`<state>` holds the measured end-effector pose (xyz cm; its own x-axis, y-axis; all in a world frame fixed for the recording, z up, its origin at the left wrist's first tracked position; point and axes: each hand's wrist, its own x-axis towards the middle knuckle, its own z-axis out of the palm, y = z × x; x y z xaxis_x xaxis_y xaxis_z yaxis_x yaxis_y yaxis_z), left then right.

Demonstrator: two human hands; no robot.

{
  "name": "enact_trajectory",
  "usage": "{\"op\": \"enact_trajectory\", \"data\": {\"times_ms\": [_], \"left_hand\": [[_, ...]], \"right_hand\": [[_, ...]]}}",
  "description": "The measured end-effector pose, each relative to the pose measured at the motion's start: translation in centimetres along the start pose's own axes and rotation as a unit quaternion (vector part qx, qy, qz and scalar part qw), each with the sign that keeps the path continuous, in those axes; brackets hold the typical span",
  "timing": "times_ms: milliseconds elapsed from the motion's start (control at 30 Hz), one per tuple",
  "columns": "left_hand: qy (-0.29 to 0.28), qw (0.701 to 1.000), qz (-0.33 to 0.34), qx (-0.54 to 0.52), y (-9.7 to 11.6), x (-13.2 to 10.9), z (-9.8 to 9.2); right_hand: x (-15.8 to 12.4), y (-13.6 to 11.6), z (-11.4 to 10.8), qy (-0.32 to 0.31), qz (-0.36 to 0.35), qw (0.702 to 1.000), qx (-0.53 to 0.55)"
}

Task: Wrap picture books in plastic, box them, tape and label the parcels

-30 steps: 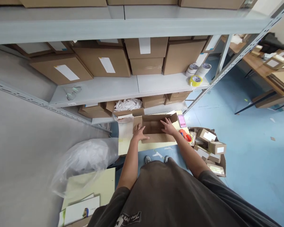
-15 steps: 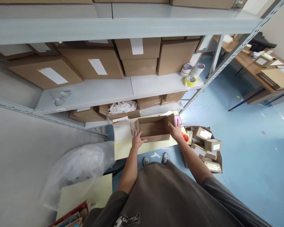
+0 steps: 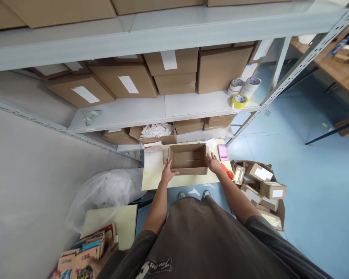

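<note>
A cardboard box (image 3: 189,171) with its top open stands on the small pale yellow table (image 3: 151,182) before me. Its inside is bare, showing the bottom seam. My left hand (image 3: 168,173) grips the near left corner, thumb along the front wall and fingers at the left side. At the right end wall, my right hand (image 3: 213,162) holds the box with its fingers against the cardboard. Close beside that hand lies an orange-red tape dispenser (image 3: 227,171), with a pink-screened phone (image 3: 222,152) just behind it. White paper (image 3: 153,159) lies left of the box.
Metal shelving (image 3: 119,116) with cartons rises ahead, its middle shelf bearing tape rolls (image 3: 240,100). A carton of white pieces (image 3: 157,131) sits low behind the table. Right, a large carton holds several packed boxes (image 3: 261,172). Left are plastic wrap (image 3: 107,190) and colourful packets (image 3: 90,248).
The flap standing up at the box's right end is now down, and my right hand has shifted slightly lower along that end. The camera view has turned a little left.
</note>
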<state>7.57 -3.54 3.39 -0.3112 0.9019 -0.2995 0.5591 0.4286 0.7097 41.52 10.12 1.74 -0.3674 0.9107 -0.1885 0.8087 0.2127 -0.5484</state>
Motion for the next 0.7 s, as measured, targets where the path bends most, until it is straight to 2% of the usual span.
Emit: {"op": "enact_trajectory", "data": {"times_ms": [67, 133, 233, 333, 500, 600, 700], "left_hand": [[0.008, 1.000, -0.003, -0.001, 0.1, -0.4, 0.1], [0.015, 1.000, -0.008, 0.004, 0.2, -0.8, 0.3], [0.024, 0.999, -0.017, 0.019, 0.1, -1.5, 0.8], [0.032, 0.999, -0.023, 0.031, -0.1, -2.2, 1.3], [0.051, 0.998, -0.018, 0.032, -0.4, -3.4, 2.2], [0.073, 0.997, -0.008, 0.031, -0.6, -3.8, 2.6], [0.082, 0.996, -0.010, 0.021, -0.6, -3.8, 3.1]], "right_hand": [[0.2, -0.6, -0.5, 0.027, 0.012, 0.999, -0.020], [0.6, -1.6, -0.8, 0.051, -0.019, 0.998, -0.038], [1.5, -3.6, -0.9, 0.051, -0.072, 0.994, -0.063], [3.2, -5.6, -0.7, 0.042, -0.095, 0.991, -0.086], [7.4, -7.4, -0.8, -0.012, -0.094, 0.988, -0.124], [9.7, -7.4, -0.4, -0.064, -0.094, 0.982, -0.149], [11.1, -7.2, 0.7, -0.086, -0.096, 0.980, -0.155]]}}
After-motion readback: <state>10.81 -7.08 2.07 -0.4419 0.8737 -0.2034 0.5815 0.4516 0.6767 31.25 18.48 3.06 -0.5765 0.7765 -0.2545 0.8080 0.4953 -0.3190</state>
